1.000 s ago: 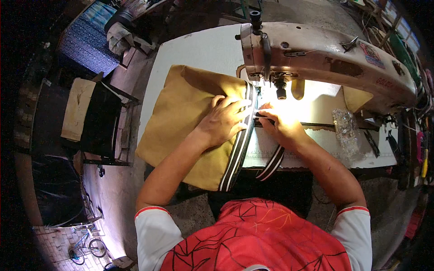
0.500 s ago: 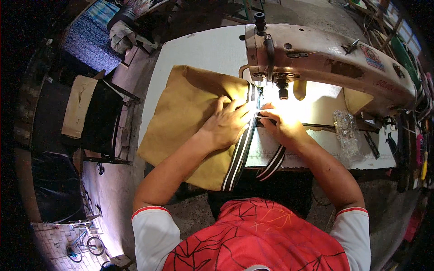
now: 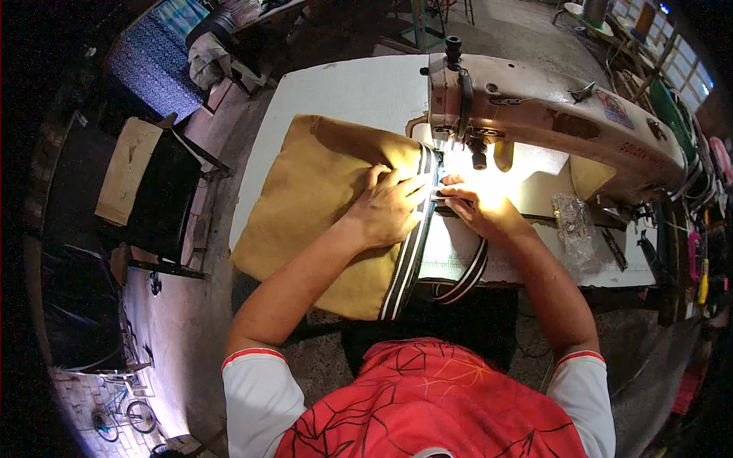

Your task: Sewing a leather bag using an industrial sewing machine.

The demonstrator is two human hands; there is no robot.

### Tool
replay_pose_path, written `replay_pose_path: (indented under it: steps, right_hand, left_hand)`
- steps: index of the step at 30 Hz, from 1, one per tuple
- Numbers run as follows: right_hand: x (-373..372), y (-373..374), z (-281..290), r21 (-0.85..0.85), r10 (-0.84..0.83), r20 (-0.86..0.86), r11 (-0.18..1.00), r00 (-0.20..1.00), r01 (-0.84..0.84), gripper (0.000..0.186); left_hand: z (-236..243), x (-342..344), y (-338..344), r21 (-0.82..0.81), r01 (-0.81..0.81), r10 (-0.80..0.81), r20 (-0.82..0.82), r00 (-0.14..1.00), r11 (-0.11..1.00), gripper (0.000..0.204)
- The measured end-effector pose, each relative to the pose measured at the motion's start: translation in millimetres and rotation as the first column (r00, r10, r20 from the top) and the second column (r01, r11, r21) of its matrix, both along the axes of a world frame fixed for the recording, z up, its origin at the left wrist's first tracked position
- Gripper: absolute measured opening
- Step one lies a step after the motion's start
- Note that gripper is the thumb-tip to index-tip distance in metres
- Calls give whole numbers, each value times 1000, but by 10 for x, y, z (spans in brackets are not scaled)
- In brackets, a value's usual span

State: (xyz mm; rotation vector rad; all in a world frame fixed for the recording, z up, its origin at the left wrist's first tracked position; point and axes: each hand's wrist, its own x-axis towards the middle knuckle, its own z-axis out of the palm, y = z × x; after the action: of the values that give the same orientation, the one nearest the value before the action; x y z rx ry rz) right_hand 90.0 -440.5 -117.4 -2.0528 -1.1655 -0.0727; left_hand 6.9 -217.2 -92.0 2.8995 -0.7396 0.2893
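A large tan fabric panel [image 3: 305, 198] lies on the white sewing table, with a black-and-white striped band [image 3: 403, 278] along its right edge. My left hand [image 3: 385, 210] rests over the panel with its fingers stretched toward this band. My right hand [image 3: 489, 210], just in front of the sewing machine's needle area, pinches a striped strap [image 3: 467, 281] against the band. Below that hand the strap bows out in a loop past the table's front edge. The pinched part is mostly covered by my fingers. Bright lamp light washes out the area beside my right fingertips.
The sewing machine [image 3: 550, 107] spans the table's [image 3: 343, 84] back and right. To its front right lie a clear plastic bag [image 3: 573, 229] of small items and a dark, narrow tool [image 3: 613, 249]. A black seat [image 3: 164, 191] with cardboard [image 3: 128, 172] stands at left.
The view has shifted slightly. The loose strap below my right hand now bulges farther right in a fuller loop. Both hands keep nearly the same places on the work.
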Motion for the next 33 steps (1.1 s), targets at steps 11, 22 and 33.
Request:
replay_pose_path:
  steps: [11,22,33]
  right_hand:
    - [-44,48,87,-124,38,56,992,998,-31,22]
    - [106,-67,213,-28,40,-120,999,992,-43,27]
    - [679,249,-307,92,-109,-224,987,969,132,41]
  left_hand:
    - [7,-4,7,18,-21,22,-47,999,1000,45]
    - [-38,21,-24,-2,-12,12,34,999,1000,49]
    - [-79,44,32,-3,-51,51,2,999,999,50]
